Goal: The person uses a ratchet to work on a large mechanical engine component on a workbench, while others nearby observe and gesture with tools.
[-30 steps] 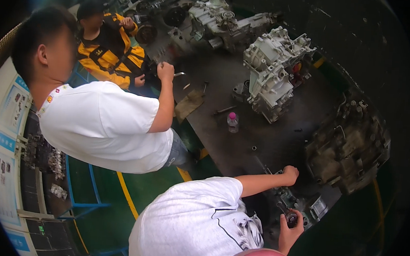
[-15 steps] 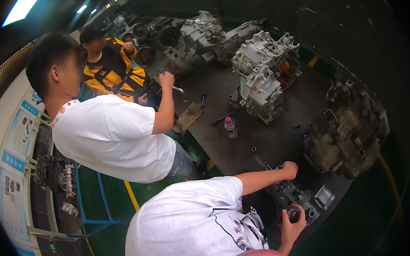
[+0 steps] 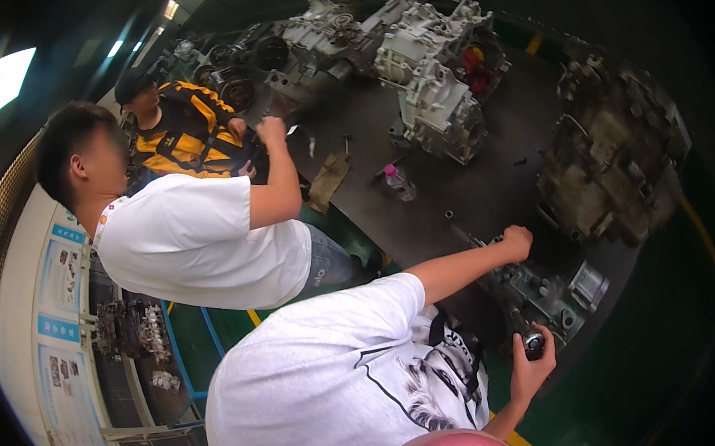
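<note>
My left hand (image 3: 518, 243) is closed in a fist above the near edge of a grey metal casting (image 3: 545, 296) on the dark workbench. Whatever it may grip is hidden. In my right hand (image 3: 537, 361), fingers and thumb curl round a round dark metal part (image 3: 534, 344) with a ring-shaped end face. I hold that part close beside the casting, at the bench's edge. A short silver cylinder (image 3: 590, 286) stands out from the casting's far corner.
A large dirty gearbox housing (image 3: 611, 158) and a pale transmission (image 3: 438, 75) stand on the bench (image 3: 351, 202). Near them are a pink-capped bottle (image 3: 399, 183), a brown cloth (image 3: 328, 181) and a small nut (image 3: 449, 214). Two co-workers, in white (image 3: 191, 232) and black-yellow (image 3: 185, 132), stand left.
The head view has tilted, so the bench sits higher in the picture. My right hand has drawn the round part a little away from the casting. My left hand stays closed over it.
</note>
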### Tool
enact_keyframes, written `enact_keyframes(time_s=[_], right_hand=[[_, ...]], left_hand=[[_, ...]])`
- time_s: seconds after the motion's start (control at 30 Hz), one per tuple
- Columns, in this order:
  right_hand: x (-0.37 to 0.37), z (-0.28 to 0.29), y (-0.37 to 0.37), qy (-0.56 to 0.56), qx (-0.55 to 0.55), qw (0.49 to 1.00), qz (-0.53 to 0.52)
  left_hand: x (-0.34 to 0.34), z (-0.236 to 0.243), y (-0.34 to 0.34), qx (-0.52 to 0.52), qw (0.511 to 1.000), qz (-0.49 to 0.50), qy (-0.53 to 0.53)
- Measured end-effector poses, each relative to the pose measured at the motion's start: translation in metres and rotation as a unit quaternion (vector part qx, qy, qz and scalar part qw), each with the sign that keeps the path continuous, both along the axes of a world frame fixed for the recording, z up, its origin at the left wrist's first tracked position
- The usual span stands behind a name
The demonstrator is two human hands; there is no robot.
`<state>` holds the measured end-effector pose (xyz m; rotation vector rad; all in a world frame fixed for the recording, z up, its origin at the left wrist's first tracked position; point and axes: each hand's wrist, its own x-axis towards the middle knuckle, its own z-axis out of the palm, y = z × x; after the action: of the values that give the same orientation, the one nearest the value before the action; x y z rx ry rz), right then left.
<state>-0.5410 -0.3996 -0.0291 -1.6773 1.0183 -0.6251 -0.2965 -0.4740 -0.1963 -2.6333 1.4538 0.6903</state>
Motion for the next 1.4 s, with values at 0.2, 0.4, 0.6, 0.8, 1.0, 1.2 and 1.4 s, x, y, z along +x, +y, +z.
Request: enact_keyframes(time_s=[0.2,0.4,0.6,0.8,1.0,1.2,1.4], right_hand=[[-0.009,-0.002,0.006,-0.013,0.03,0.999,-0.034],[-0.019,-0.01,0.008,0.01,0.071,0.996,-0.057],[-0.023,-0.016,0.004,-0.003,0.066,0.996,-0.055],[-0.015,-0.013,0.0,0.026,0.021,0.999,-0.003],[0.005,0.012,-0.023,0.031,0.004,0.999,0.035],[0.026,0.044,-0.039,0.01,0.026,0.999,0.028],[0.041,0.058,-0.042,-0.008,-0.002,0.999,0.037]], left_hand=[[-0.006,-0.005,-0.004,0.015,0.996,-0.073,-0.046],[0.001,-0.006,0.0,-0.01,0.988,-0.143,-0.05],[0.006,0.0,0.006,-0.009,0.998,-0.055,-0.019],[-0.003,0.003,0.001,-0.005,0.999,-0.05,-0.019],[-0.007,0.004,-0.002,0.019,0.99,-0.134,-0.049],[0.002,0.009,-0.005,0.012,0.984,-0.175,-0.03],[0.012,0.009,0.0,0.056,0.996,-0.047,0.055]])
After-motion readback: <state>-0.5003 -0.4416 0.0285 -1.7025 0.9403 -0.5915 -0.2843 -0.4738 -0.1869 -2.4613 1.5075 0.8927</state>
